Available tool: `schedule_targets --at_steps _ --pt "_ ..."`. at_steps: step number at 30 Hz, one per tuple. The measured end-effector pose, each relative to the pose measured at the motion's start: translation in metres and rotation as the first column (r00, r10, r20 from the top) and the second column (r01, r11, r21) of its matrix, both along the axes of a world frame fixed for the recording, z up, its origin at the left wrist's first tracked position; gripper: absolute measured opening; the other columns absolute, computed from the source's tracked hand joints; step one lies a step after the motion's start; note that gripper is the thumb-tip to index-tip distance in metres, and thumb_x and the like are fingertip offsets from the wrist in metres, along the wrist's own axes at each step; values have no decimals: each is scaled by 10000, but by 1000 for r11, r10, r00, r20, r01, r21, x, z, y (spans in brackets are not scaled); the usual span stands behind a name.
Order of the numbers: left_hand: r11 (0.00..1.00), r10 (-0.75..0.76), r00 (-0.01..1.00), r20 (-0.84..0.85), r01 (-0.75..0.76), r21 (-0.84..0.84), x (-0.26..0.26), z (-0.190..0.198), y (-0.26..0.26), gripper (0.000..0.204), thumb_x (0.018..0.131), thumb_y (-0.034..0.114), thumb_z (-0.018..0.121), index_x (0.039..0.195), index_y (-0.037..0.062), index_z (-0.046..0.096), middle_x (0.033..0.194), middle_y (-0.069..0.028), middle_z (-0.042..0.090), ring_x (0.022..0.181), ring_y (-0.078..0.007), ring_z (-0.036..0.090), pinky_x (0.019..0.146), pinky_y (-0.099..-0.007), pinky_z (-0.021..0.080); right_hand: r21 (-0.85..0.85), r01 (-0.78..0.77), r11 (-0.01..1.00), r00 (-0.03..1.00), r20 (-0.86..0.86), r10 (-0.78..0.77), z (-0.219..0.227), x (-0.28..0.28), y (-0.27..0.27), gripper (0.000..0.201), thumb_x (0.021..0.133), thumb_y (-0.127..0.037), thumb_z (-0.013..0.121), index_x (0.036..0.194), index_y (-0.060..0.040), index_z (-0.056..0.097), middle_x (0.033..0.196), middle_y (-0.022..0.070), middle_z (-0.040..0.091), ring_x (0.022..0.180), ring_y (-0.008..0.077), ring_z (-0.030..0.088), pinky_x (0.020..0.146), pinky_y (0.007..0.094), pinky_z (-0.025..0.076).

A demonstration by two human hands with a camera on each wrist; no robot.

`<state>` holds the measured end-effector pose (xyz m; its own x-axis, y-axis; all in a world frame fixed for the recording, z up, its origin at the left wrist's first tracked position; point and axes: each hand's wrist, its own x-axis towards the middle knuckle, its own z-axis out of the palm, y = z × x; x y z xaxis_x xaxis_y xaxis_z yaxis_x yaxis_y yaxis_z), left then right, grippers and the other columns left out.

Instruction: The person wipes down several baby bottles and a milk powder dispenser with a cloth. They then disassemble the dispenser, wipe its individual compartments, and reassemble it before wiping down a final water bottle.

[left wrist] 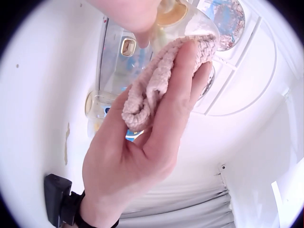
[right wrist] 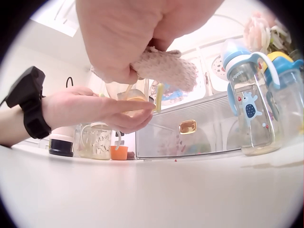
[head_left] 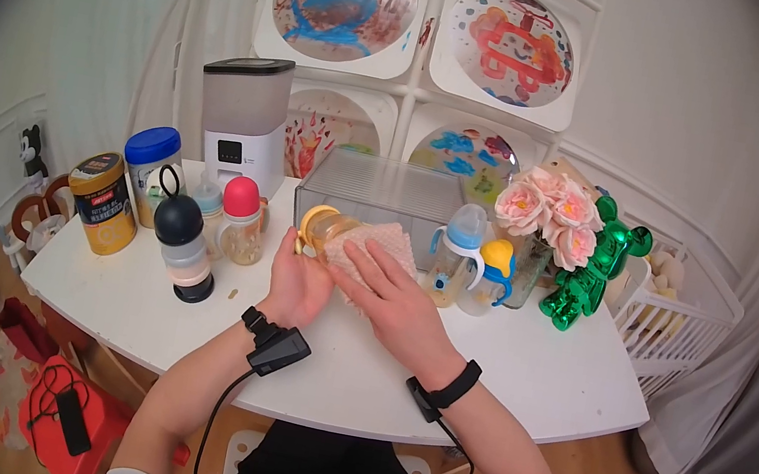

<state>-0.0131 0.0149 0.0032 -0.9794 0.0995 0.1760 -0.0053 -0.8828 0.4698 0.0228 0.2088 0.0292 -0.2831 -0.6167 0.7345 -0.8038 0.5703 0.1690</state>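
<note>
In the head view, my left hand [head_left: 298, 286] holds a clear baby bottle [head_left: 330, 227] with a yellow collar, tilted on its side above the white table. My right hand [head_left: 395, 309] grips a pink waffle-textured cloth [head_left: 391, 239] and presses it against the bottle. In the left wrist view the folded cloth [left wrist: 154, 80] is bunched between the right thumb and fingers, beside the bottle's clear wall [left wrist: 199, 23]. The right wrist view shows the left fingers [right wrist: 126, 111] extended along the bottle's lower side. The cloth and right hand hide much of the bottle.
Behind the hands stands a clear drawer box [head_left: 376, 198]. To its right are a blue-handled bottle [head_left: 452, 262], a yellow-topped cup [head_left: 489, 282], flowers [head_left: 551, 212] and a green bear figure [head_left: 588, 274]. Leftward stand a black-topped bottle [head_left: 184, 248], a red-topped bottle [head_left: 244, 223] and a yellow can [head_left: 104, 214].
</note>
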Motion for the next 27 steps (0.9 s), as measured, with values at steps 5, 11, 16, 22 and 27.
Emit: schedule_targets --at_steps 5,11,16,22,27 --pt "997 -72 997 26 71 28 -5 -4 -10 582 1137 460 314 1521 34 413 1542 -204 512 1482 -339 441 1289 -462 275 40 -42 998 996 -81 45 6 7 2 536 805 -30 706 1322 -168 686 1508 51 596 1347 295 590 986 379 581" --pt "1000 6 998 -66 -7 -6 -9 -6 -9 537 1142 437 320 1505 50 401 1540 -243 512 1461 -360 469 1274 -484 309 -121 184 975 912 392 -124 -10 6 5 295 817 -99 682 1104 -138 736 995 78 771 824 309 727 700 421 585" --pt "996 89 991 -102 -91 -11 2 6 -7 535 1142 453 352 1514 72 395 1525 -263 526 1437 -366 501 1253 -510 347 -435 412 801 768 639 -48 -4 -6 17 268 903 -70 567 1117 -93 727 870 101 745 785 226 713 721 317 543" --pt "962 150 973 -173 -184 -204 -4 1 -7 523 1092 482 558 1467 126 479 1510 -123 569 1361 -263 571 1202 -469 420 -725 66 685 771 473 427 -15 -17 14 323 942 0 521 1211 -38 695 1030 141 767 944 224 750 841 321 561" --pt "933 117 969 -217 -182 -310 -9 -3 -9 568 1060 328 682 1542 135 450 1492 -30 556 1314 -174 561 1155 -418 449 -696 44 717 755 493 432 -17 -11 14 382 938 24 521 1286 -29 668 1128 110 755 1048 165 709 928 303 539"
